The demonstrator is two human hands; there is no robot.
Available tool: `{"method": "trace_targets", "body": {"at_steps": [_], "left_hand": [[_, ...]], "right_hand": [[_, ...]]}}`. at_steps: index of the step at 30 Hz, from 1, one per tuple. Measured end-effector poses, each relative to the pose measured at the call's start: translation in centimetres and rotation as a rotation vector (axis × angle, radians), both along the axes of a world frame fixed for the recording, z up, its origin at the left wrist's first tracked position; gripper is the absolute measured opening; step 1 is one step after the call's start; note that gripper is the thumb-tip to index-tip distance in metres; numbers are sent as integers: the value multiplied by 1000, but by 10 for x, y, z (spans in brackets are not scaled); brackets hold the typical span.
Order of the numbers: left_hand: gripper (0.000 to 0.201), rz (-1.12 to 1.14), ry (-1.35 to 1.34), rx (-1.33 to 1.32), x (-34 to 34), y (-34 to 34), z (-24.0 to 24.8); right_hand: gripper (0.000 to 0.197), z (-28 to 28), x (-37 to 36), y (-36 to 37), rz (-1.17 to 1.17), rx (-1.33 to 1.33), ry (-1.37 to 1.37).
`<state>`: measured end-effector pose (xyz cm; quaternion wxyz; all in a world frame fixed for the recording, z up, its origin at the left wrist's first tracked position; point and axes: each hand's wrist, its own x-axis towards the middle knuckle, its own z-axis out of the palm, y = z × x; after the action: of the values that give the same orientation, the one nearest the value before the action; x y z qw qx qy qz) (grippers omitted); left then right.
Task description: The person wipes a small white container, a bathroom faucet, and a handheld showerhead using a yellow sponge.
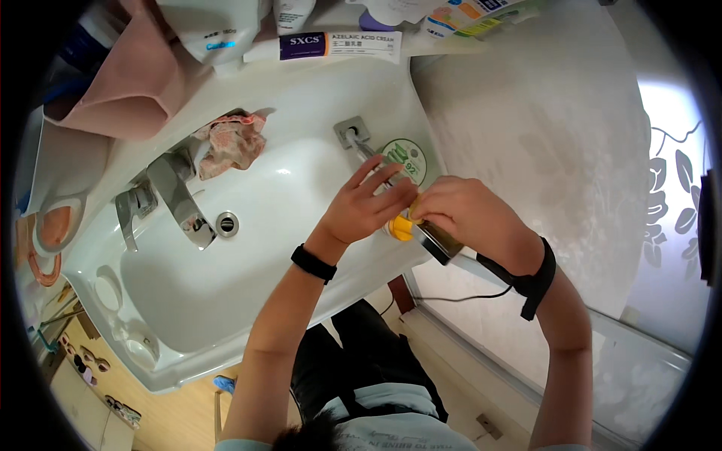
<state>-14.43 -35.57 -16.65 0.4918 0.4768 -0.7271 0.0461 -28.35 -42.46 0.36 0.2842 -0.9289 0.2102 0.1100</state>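
Note:
My left hand (365,207) is over the right side of the washbasin (248,293), its outer fingers apart. A shiny, thin metal rod (366,152) runs under those fingers from a small square grey piece (362,124). The thumb is hidden, as is whatever lies beneath that hand. Close against it, my right hand (474,214) is closed around a dark, block-shaped thing with a metal edge (438,244). A yellow piece (401,228) shows between the two hands. Behind the fingers lies a round green-and-white lid (410,154).
A chrome faucet (179,195) stands at left, beside a crumpled patterned cloth (233,144). On the back ledge are a white-and-purple tube (342,46), a white bottle (214,30) and a pink container (139,79). A dark cable (466,298) hangs beyond the basin's front edge.

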Motion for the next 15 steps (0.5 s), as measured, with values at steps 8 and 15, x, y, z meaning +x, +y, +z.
{"method": "trace_targets", "body": {"at_steps": [8, 15], "left_hand": [[20, 10, -1, 35, 4, 9, -8], [22, 3, -17, 61, 14, 18, -12]], "right_hand": [[9, 2, -12, -12, -64, 141, 61], [10, 11, -23, 16, 34, 240, 0]]}}
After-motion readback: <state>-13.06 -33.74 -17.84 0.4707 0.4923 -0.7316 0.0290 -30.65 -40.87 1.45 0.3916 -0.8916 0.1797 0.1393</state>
